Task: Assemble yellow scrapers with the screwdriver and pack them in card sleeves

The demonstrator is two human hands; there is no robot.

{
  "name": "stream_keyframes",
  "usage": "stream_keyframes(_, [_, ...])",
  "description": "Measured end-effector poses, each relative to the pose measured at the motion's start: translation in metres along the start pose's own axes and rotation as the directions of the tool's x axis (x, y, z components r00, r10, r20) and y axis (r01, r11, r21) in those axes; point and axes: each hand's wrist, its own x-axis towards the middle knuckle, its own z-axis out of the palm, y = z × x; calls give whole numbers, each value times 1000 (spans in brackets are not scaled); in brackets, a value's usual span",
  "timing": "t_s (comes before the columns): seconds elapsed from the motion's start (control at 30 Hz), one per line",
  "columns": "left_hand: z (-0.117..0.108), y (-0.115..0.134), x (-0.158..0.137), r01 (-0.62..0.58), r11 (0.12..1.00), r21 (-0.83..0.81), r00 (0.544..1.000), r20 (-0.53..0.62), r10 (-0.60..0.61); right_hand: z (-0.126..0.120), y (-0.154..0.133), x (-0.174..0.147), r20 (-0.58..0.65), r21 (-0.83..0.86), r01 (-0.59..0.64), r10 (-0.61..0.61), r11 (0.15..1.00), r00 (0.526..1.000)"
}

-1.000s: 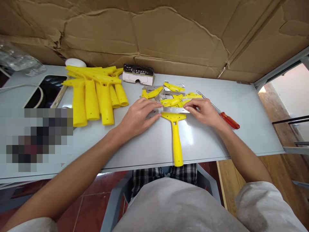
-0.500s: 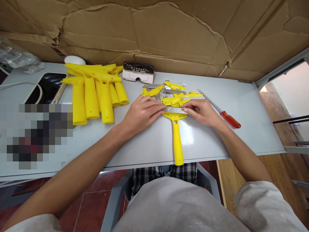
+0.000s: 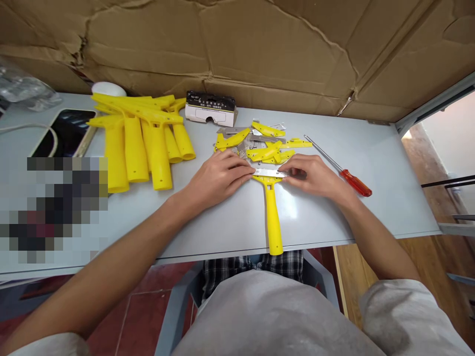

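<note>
From far off, I see the metal strip (image 3: 267,172) on the yellow scraper handle (image 3: 274,217), between my hands. My left hand (image 3: 222,175) and right hand (image 3: 311,174) each pinch one end. It looks unfastened: yellow cover pieces (image 3: 266,152) lie loose past them, and the screwdriver (image 3: 355,182) rests to their right.

Makeshift workshop desk (image 3: 218,225): yellow handles (image 3: 136,148), loose parts (image 3: 267,152), screwdriver (image 3: 352,180), cardboard backing (image 3: 208,49).

Pale grey shirt (image 3: 274,311), lightly creased; sleeves (image 3: 395,301), yes, ran short; and there showed black-and-white plaid legwear (image 3: 285,261)! Both hands (image 3: 221,178) were bare.
</note>
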Motion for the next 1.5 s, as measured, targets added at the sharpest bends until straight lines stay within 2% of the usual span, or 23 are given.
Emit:
stream_keyframes(0.13, [-2, 0, -2, -13, 1000, 12, 999, 35, 12, -1, -1, -1, 41, -11, 39, -39, 999, 998])
stream_keyframes(0.33, [0, 0, -4, 0, 1000, 10, 999, 34, -1, 3, 4, -2, 10, -26, 103, -103, 994, 995])
stream_keyframes(0.8, [8, 0, -7, -12, 998, 56, 1000, -26, 13, 5, 6, -4, -8, -136, 132, -134, 982, 991])
stream_keyframes(0.97, [8, 0, -7, -9, 998, 66, 1000, -14, 10, 6, 4, -4, -7, -177, 133, -137, 975, 991])
stream_keyframes(1.2, [3, 4, -6, 6, 999, 51, 1000, -8, -6, 8, 5, -3, -10, -115, 142, -144, 983, 989])
stream_keyframes(1.5, [5, 4, -7, 34, 998, 52, 999, 2, -34, 8, 5, -4, -28, -114, 140, -144, 984, 989])
